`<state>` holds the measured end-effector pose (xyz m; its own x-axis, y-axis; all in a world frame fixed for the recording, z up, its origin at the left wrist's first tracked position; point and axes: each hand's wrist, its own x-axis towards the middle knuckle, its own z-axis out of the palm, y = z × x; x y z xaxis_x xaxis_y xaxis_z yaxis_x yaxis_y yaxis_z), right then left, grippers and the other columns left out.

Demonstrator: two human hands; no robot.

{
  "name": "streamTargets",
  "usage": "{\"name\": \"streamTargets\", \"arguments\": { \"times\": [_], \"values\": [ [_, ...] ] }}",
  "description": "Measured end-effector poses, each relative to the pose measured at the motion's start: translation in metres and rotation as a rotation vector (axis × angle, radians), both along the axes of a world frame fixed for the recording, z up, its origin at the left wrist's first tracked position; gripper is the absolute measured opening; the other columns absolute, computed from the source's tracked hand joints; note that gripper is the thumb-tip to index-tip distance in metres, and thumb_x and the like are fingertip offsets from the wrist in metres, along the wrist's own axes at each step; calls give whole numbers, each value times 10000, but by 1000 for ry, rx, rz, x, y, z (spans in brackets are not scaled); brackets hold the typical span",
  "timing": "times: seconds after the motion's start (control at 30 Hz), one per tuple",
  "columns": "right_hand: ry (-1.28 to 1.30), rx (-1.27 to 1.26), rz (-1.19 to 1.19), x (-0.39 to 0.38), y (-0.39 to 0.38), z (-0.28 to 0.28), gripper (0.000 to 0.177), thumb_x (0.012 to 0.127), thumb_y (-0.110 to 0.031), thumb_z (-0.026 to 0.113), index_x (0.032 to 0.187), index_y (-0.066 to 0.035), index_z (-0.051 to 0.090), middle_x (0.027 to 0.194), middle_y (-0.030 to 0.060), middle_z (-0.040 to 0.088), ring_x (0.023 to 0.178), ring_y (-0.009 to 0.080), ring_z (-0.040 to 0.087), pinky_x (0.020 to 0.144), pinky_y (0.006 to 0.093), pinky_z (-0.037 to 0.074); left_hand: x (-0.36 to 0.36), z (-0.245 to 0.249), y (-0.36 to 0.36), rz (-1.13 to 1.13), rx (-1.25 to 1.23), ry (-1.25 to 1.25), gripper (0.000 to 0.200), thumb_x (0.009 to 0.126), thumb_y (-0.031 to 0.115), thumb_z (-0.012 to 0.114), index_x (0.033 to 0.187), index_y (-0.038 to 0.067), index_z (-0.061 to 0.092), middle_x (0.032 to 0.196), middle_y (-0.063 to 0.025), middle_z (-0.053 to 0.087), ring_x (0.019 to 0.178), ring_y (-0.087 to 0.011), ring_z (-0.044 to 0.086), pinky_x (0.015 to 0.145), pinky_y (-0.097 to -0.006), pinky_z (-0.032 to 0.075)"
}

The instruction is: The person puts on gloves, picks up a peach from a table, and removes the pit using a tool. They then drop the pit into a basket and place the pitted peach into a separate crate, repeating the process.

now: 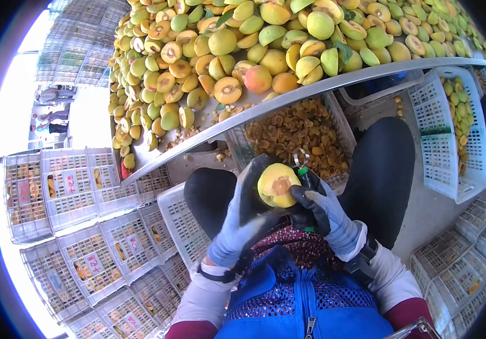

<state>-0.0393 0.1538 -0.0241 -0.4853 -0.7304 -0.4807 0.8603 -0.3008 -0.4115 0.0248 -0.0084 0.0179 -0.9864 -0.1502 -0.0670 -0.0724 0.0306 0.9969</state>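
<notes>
Silvery metal edges the surface [311, 89], which carries a broad pile of yellow-green stone fruit [320, 25], much of it cut open with the brownish centres showing, among pieces that look whole. Just off its near edge, your left hand [242, 212], gloved, is closed around a stone-fruit half [277, 185], cut face up; whether the rough brown middle is the stone or its hollow, you cannot tell from this view. Your right hand [325, 212], gloved too, grips a ring-ended tool [303, 170] with green on its handle, metal loop pointing towards the surface, while its fingertips meet the edge of the half. Below the surface, a plastic crate [342, 121] holds many small brown pieces, so a good deal of fruit has probably been worked already. The pile on the surface is far larger than the single half you hold, so judging by that, most of the work seems left. To the right of the surface's near edge, a white crate [434, 150] holds more yellow-green fruit, and to its left stand stacked crates [93, 251], many with orange or yellow contents behind their slots.
</notes>
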Motion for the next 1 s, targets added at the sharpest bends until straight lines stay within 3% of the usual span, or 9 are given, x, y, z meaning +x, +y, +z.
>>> {"name": "streamTargets", "arguments": {
  "times": [0.07,0.13,0.17,0.27,0.3,0.4,0.43,0.8,1.0],
  "values": [
    [102,28,-56,10,-4,-6,483,828,-133,657,1250,-72,430,980,36,563,761,125,580,641,235,498,12,-21,12,178,352,-34,571,924,248,550,1374,-14,316,1345,-157,415,1222,-251,438,1008,-365,376],
    [436,107,-85,19,-14,-7,481,841,-110,633,1268,-64,415,1015,34,555,823,148,587,720,249,499,20,-28,16,284,323,-148,500,972,345,426,1307,-26,398,1232,-145,514,1110,-220,527,958,-331,422],
    [755,236,-71,18,-14,-4,414,852,-81,609,1219,-38,423,982,75,585,860,229,614,777,295,478,20,-26,14,322,278,-179,487,974,349,407,1285,-26,418,1202,-148,536,1079,-216,548,941,-326,433],
    [1034,493,105,20,2,6,332,844,-66,606,1129,-24,442,952,144,592,885,292,624,744,342,472,17,-11,16,401,181,-175,458,985,344,355,1210,-32,488,1107,-143,589,1001,-201,582,897,-315,454],
    [958,380,77,22,2,6,278,847,-142,610,1040,-28,447,888,196,582,866,362,609,702,404,466,18,-10,14,384,147,-143,461,983,347,359,1209,-33,490,1107,-144,588,1001,-200,581,896,-315,454],
    [1252,506,376,27,13,19,281,856,-240,598,997,-44,455,814,187,583,780,378,605,643,435,465,26,-9,13,312,156,-107,423,951,291,422,1208,-36,497,1106,-136,589,1010,-199,577,898,-315,452],
    [1360,541,293,32,12,20,307,854,-313,588,959,-56,456,755,185,574,712,387,591,594,452,455,28,-10,13,283,178,-103,407,936,261,452,1208,-38,500,1106,-132,589,1014,-198,575,900,-315,451],
    [1552,710,405,45,18,21,353,850,-352,589,971,-41,471,742,166,595,669,336,617,578,423,481,40,-8,33,425,267,-176,312,938,198,468,1128,-33,556,1037,-111,616,929,-161,594,830,-282,477],
    [1402,633,471,58,25,9,405,858,-330,577,1070,3,486,799,202,604,759,355,618,654,435,488,41,-10,34,332,-47,-172,256,936,165,481,1030,-44,595,938,-85,638,848,-122,592,770,-250,481]
  ]
}}
